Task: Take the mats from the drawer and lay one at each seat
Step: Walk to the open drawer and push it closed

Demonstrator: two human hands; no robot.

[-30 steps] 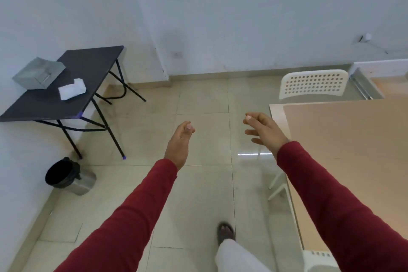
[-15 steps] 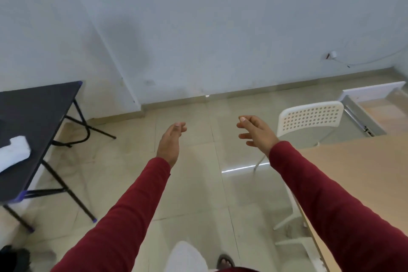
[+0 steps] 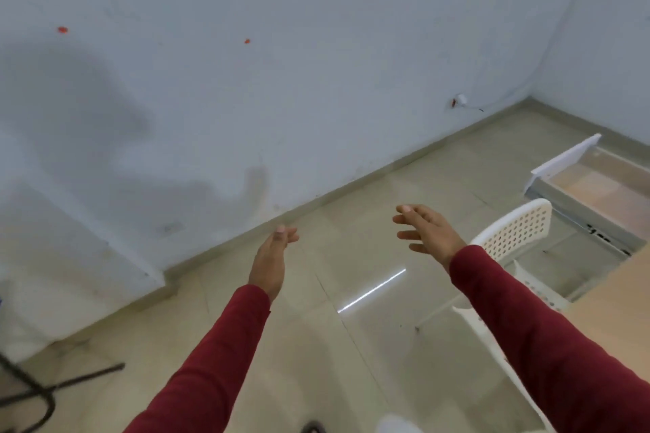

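An open drawer [image 3: 548,169] with a white front stands pulled out at the far right, above the floor; a pale orange surface shows inside it, and I cannot tell mats apart there. My left hand [image 3: 271,260] and my right hand [image 3: 427,234] are held out in front of me over the tiled floor, both empty with fingers apart. The right hand is the nearer to the drawer, to its lower left. A white perforated chair [image 3: 517,232] stands between my right hand and the drawer. The light wood table corner [image 3: 612,306] shows at the right edge.
A white wall runs across the view, meeting a second wall in the far right corner. Black metal legs of a side table [image 3: 31,394] show at the lower left. A wall socket with a cable [image 3: 460,100] hangs low on the wall. Tiled floor lies ahead.
The view has swung to the right and upward: the black side table has slid out at the left and the open drawer has come further into view. Both hands stay raised and empty.
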